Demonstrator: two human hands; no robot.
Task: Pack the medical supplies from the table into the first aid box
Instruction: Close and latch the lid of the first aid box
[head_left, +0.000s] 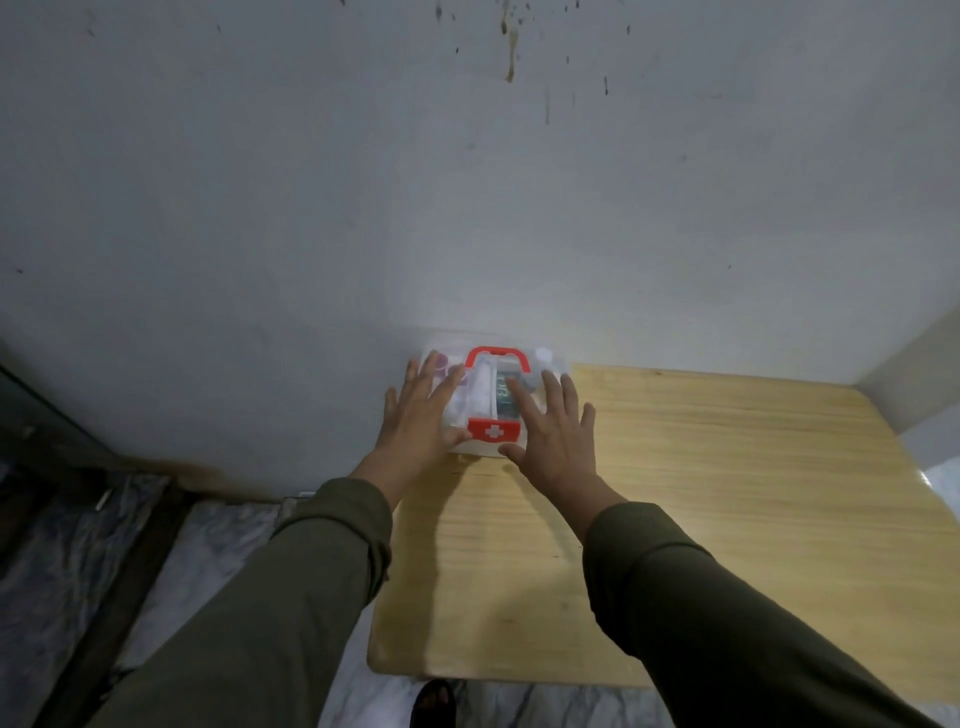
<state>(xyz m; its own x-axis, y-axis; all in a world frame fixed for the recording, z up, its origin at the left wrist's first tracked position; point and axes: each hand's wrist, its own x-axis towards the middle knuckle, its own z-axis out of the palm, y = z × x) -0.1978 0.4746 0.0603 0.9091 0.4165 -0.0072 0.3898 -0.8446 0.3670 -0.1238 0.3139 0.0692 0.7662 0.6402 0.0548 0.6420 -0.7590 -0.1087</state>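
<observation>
The first aid box (493, 402) is clear plastic with a red handle and a red latch bearing a white cross. It stands at the far left corner of the wooden table (701, 493), against the wall, with its lid down. Supplies show through the lid. My left hand (418, 415) lies flat on the lid's left side, fingers spread. My right hand (553, 434) lies flat on the lid's right side, thumb near the latch. Neither hand holds anything.
A stained grey wall (467, 182) rises right behind the box. The table's left edge drops to a marbled floor (218, 545). A dark sandal (434, 704) shows below the table's front edge.
</observation>
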